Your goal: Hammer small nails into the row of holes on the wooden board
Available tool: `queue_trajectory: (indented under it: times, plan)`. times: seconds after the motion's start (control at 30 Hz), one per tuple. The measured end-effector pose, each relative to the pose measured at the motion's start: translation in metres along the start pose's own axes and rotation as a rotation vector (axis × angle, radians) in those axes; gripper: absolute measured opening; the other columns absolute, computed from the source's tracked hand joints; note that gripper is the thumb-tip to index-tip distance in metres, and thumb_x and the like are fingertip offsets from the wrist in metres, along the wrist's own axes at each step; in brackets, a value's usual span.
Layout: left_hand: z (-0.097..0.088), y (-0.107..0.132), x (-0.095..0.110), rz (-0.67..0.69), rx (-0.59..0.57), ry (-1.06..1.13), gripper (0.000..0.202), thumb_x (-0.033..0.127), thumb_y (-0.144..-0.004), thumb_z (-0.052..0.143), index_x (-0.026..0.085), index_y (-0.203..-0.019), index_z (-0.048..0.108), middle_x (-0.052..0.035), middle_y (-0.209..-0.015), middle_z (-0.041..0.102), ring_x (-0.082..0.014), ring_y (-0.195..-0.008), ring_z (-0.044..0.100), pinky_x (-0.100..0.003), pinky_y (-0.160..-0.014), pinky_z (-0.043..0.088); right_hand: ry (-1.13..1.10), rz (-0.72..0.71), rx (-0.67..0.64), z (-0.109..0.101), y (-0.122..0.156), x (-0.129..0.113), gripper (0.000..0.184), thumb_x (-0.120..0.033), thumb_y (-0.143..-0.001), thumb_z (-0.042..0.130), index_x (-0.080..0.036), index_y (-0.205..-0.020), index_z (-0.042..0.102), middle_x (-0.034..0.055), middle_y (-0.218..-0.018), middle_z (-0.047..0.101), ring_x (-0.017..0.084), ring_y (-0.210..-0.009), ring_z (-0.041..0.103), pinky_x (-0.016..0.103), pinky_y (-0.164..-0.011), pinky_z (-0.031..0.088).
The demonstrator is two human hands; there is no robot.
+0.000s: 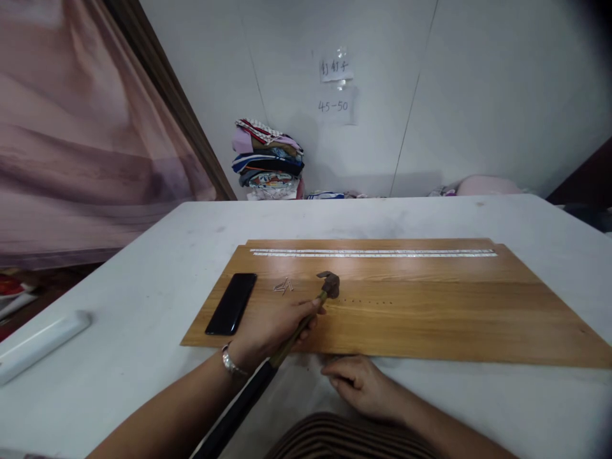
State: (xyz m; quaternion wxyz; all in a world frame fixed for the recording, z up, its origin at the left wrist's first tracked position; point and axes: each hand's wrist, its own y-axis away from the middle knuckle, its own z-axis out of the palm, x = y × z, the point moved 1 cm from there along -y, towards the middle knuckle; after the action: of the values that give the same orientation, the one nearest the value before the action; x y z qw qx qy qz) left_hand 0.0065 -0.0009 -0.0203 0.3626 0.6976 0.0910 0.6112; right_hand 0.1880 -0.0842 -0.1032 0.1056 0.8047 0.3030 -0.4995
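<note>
My left hand [280, 325], with a silvery bracelet at the wrist, is closed round the upper handle of a claw hammer [261, 382]. The rusty hammer head is over the wooden board [454, 325], and the black grip slants back towards my body. By the board's front edge rests my right hand [361, 382], its fingers curled and no object showing in them. A row of small dark dots [366, 302], perhaps nail heads or holes, runs rightward from the hammer head. Several loose nails [284, 286] lie in a small heap beyond my left hand.
A black phone [232, 305] lies at the board's left. Two pale marked strips [373, 253] run along its far side. The white table [157, 268] carries a white roll [45, 344] on the left. Folded clothes [268, 159] are stacked behind, near a pink curtain [86, 127].
</note>
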Motion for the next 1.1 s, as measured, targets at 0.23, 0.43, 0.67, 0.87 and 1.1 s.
queue_trajectory:
  times: [0.23,0.43,0.67,0.87,1.1]
  plan:
    - [-0.0001,-0.0012,0.0023,0.029,-0.012,0.000,0.049,0.058,-0.077,0.055,0.013,-0.098,0.059,0.0047,-0.064,0.048,-0.0052,-0.045,0.040,-0.020,-0.042,0.027,0.007,0.005,-0.014,0.0000,0.0003,-0.0004,0.031,-0.015,-0.085,0.048,-0.016,-0.106,0.071,0.0082,-0.094,0.075,0.019,-0.084,0.070,0.026,-0.076,0.053]
    - [0.0026,0.0018,0.0046,-0.031,0.003,0.008,0.051,0.060,-0.075,0.056,0.014,-0.099,0.059,0.0055,-0.062,0.048,-0.0051,-0.046,0.039,-0.020,-0.043,0.026,0.020,-0.007,-0.011,-0.0013,0.0004,-0.0028,0.031,-0.017,-0.086,0.047,-0.015,-0.106,0.071,0.0092,-0.095,0.075,0.019,-0.084,0.070,0.027,-0.077,0.053]
    - [0.0007,0.0013,0.0054,0.009,-0.018,0.008,0.050,0.060,-0.077,0.055,0.014,-0.099,0.059,0.0055,-0.063,0.048,-0.0046,-0.045,0.038,-0.019,-0.042,0.027,0.017,-0.010,-0.012,-0.0016,-0.0007,-0.0031,0.031,-0.016,-0.085,0.047,-0.017,-0.106,0.071,0.0083,-0.093,0.075,0.018,-0.083,0.070,0.026,-0.075,0.053]
    - [0.0025,0.0026,0.0040,-0.015,0.012,0.006,0.052,0.059,-0.075,0.057,0.013,-0.097,0.059,0.0049,-0.062,0.048,-0.0053,-0.045,0.039,-0.019,-0.042,0.027,0.021,0.001,-0.007,0.0007,0.0003,-0.0001,0.031,-0.016,-0.085,0.048,-0.018,-0.106,0.071,0.0077,-0.097,0.075,0.019,-0.086,0.070,0.027,-0.078,0.053]
    - [-0.0006,-0.0007,0.0027,0.009,-0.004,0.025,0.052,0.061,-0.075,0.056,0.014,-0.098,0.059,0.0054,-0.062,0.048,-0.0046,-0.043,0.038,-0.019,-0.041,0.026,0.009,-0.010,-0.010,0.0012,0.0018,0.0015,0.031,-0.015,-0.085,0.048,-0.017,-0.108,0.070,0.0075,-0.096,0.075,0.018,-0.086,0.069,0.026,-0.078,0.052]
